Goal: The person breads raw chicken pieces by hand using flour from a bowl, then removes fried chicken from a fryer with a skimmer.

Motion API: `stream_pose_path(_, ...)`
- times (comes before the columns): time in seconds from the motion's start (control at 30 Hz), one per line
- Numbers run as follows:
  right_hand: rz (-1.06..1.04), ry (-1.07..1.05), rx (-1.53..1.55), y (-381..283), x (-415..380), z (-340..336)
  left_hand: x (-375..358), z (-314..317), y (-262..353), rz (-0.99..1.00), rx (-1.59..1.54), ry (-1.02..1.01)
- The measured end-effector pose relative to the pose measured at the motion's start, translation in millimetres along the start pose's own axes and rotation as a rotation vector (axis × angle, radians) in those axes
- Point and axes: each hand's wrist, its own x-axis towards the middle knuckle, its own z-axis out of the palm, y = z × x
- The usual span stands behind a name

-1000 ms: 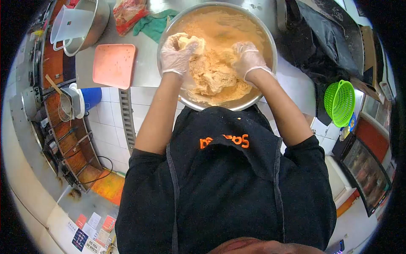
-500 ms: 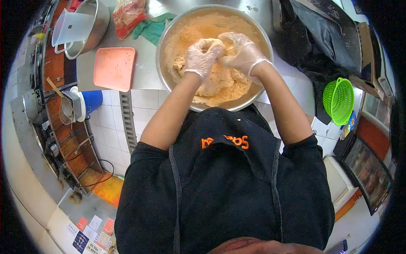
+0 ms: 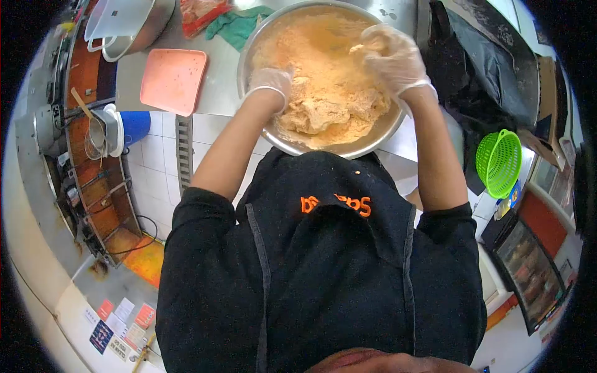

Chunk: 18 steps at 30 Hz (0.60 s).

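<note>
A wide steel mixing bowl (image 3: 244,65) holds orange-tinted flour (image 3: 317,53) and lumpy flour-coated pieces (image 3: 336,112), which look like meat. Inside its left side, my left hand (image 3: 272,82) in a clear plastic glove rests against the flour; its fingertips are hidden there. Above the right side of the bowl is my right hand (image 3: 395,57), also gloved and somewhat blurred. Its fingers are curled together, and a small pale coated bit shows at the tips; the rest of what they hold is hidden.
Left of the bowl, a pink tray (image 3: 173,81) lies at the steel table's edge, with a green cloth (image 3: 236,28) and red-and-clear plastic bag (image 3: 202,13) behind. A steel pot (image 3: 146,31) is far left. Black plastic sheeting (image 3: 491,62) and a green basket (image 3: 499,163) are right.
My hands were together over the bowl's middle and have separated. The left has gone down to the flour at the left side; the right has moved up and right.
</note>
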Motion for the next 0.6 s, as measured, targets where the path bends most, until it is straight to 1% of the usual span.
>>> stream_pose_path(0.03, 0.249, -0.062, 0.276, -21, -3, -9, -1, -2, 4, -0.053, -0.016, 0.038)
stream_pose_path(0.07, 0.243, -0.077, 0.271, -29, -4, -14, 2, -2, 0, -0.064, -0.029, 0.039)
stream_pose_path(0.13, -0.064, -0.073, 0.054, -38, -9, -22, 8, -2, -4, -0.013, 0.028, 0.002)
stream_pose_path(0.17, -0.160, -0.076, -0.126, -46, -4, -29, 7, -2, -3, -0.020, 0.007, 0.001)
stream_pose_path(0.2, -0.165, -0.100, -0.135, -49, -5, -33, 1, -9, 0, -0.043, -0.009, 0.015)
stream_pose_path(0.27, 0.097, -0.145, 0.638, -50, -8, -42, -5, -15, 0, -0.073, -0.046, 0.026)
stream_pose_path(0.3, 0.088, -0.144, 0.745, -51, -7, -46, -7, -15, 0, -0.118, -0.059, 0.022)
stream_pose_path(0.33, 0.088, -0.179, 0.932, -56, -8, -50, -7, -15, 1, -0.157, -0.071, 0.019)
stream_pose_path(0.37, 0.091, -0.209, 1.030, -50, -7, -53, -9, -16, 0, -0.148, -0.089, 0.016)
stream_pose_path(0.4, 0.094, -0.234, 1.126, -44, -6, -58, -16, -18, -1, -0.162, -0.204, 0.080)
stream_pose_path(0.43, 0.108, -0.234, 1.105, -50, -8, -58, -21, -16, -2, -0.177, -0.321, 0.142)
stream_pose_path(0.47, 0.088, -0.176, 1.202, -59, -11, -55, -25, -12, -2, -0.166, -0.341, 0.139)
stream_pose_path(0.5, 0.065, -0.116, 1.300, -66, -12, -52, -29, -7, -4, -0.178, -0.438, 0.296)
stream_pose_path(0.53, 0.076, -0.118, 1.284, -66, -9, -50, -31, 0, -7, -0.195, -0.533, 0.452)
stream_pose_path(0.57, 0.001, -0.231, 1.402, -65, -4, -48, -31, 9, -14, -0.162, -0.542, 0.531)
stream_pose_path(0.6, -0.077, -0.346, 1.520, -67, -1, -45, -35, 6, -14, -0.160, -0.553, 0.528)
